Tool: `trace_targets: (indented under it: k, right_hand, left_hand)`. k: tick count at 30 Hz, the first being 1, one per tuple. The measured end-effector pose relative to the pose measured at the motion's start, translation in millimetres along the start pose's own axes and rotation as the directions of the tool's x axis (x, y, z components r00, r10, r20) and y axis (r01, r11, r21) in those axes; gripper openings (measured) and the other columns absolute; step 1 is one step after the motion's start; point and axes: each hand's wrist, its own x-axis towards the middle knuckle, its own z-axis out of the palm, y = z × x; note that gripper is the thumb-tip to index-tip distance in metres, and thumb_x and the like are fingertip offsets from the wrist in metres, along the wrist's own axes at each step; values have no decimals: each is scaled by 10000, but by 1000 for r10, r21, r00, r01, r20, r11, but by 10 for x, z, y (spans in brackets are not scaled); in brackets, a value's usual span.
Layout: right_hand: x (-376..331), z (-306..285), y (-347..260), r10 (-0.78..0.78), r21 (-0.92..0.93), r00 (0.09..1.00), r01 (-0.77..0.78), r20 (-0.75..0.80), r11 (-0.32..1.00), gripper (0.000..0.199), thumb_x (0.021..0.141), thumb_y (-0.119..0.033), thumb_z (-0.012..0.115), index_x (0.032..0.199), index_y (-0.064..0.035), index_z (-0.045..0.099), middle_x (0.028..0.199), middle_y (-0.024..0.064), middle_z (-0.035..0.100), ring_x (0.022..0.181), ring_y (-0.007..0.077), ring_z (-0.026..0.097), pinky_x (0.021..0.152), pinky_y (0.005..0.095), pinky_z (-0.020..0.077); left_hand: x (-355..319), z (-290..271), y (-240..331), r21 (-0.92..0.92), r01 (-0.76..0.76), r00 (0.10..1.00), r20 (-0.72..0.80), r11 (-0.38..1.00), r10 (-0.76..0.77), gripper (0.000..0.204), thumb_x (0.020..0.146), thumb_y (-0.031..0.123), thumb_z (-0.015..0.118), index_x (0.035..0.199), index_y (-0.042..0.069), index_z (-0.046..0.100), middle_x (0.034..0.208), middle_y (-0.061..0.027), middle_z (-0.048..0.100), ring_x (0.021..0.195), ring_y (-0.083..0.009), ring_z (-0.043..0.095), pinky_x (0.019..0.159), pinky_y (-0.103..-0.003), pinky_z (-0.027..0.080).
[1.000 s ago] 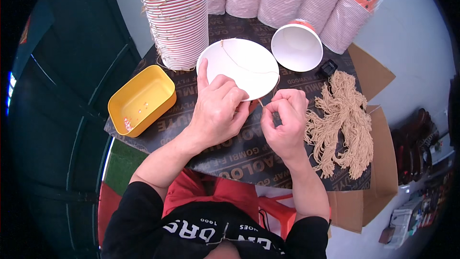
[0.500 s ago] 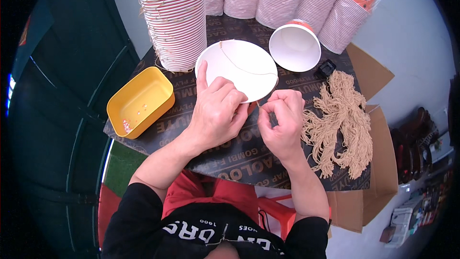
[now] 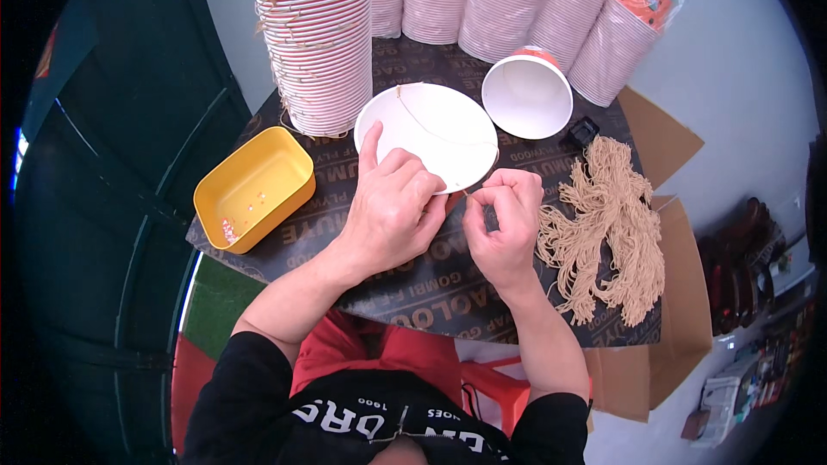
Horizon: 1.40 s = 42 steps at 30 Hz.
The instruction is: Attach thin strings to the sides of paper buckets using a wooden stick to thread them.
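Observation:
A paper bucket (image 3: 444,112), white inside, lies with its mouth tilted up toward me in the middle of the table. A thin tan string (image 3: 422,123) runs across its opening, from the far rim to the right rim. My left hand (image 3: 388,207) grips the near rim, its index finger stretched over the mouth and the thumb below. Just right of that rim, my right hand (image 3: 504,224) is closed in a pinch on the string's end. Beside it lies a loose bundle of tan strings (image 3: 607,232).
A tall stack of paper buckets (image 3: 319,52) stands at the back left, strings hanging along its rims. Another bucket (image 3: 530,99) lies on its side, near a small black object (image 3: 582,131). Wrapped stacks (image 3: 500,9) line the back. A yellow tray (image 3: 284,176) holds small bits.
The whole scene sits slightly lower in the picture. My right hand keeps its pinch beside the bucket rim, and my left hand still holds the bucket.

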Motion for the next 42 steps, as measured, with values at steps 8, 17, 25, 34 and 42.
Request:
trace_targets:
  k: [8, 17, 25, 34, 42]
  right_hand:
    - [-8, 43, 2, -8, 6, 1000, 8, 5, 1000, 215, 675, 58, 732, 754, -58, 569, 895, 62, 559, 836, 246, 530, 724, 366, 381]
    - [-28, 55, 45, 8, 1, 999, -8, -37, 1000, 197, 705, 57, 733, 787, -46, 585, 895, 69, 561, 843, 261, 534, 741, 374, 404]
    - [-31, 44, 72, 30, 46, 998, -27, -59, 999, 186, 715, 51, 731, 792, -40, 588, 894, 74, 560, 844, 266, 532, 741, 379, 405]
    - [-32, 16, 130, 43, 73, 999, -43, -9, 996, 132, 775, 9, 710, 833, -45, 604, 841, 68, 585, 803, 260, 551, 730, 382, 407]
    - [49, -188, 208, 113, 174, 978, -144, 178, 974, 66, 817, -34, 685, 866, -56, 646, 765, 54, 588, 759, 242, 549, 760, 381, 394]
  left_hand:
    - [8, -5, -3, -9, -6, 1000, -1, 1000, 6, 208, 706, -11, 742, 820, 66, 585, 732, -59, 576, 804, -231, 615, 1130, -622, 252]
    - [63, -99, 63, -57, 71, 995, 80, 996, -67, 191, 801, -50, 635, 980, 13, 607, 840, -119, 637, 869, -297, 635, 1066, -572, 367]
    - [498, -169, -13, -57, 349, 792, 551, 935, -262, 276, 863, 40, 583, 1119, -36, 651, 817, -221, 697, 779, -382, 692, 714, -409, 550]
    - [752, -51, -159, -93, 416, 634, 743, 905, -215, 185, 823, 104, 632, 934, -20, 713, 818, -223, 697, 790, -339, 698, 729, -416, 537]
    - [705, -209, -61, -38, 508, 651, 672, 861, -354, 152, 851, 123, 650, 820, -26, 656, 731, -143, 669, 713, -196, 656, 647, -358, 499]
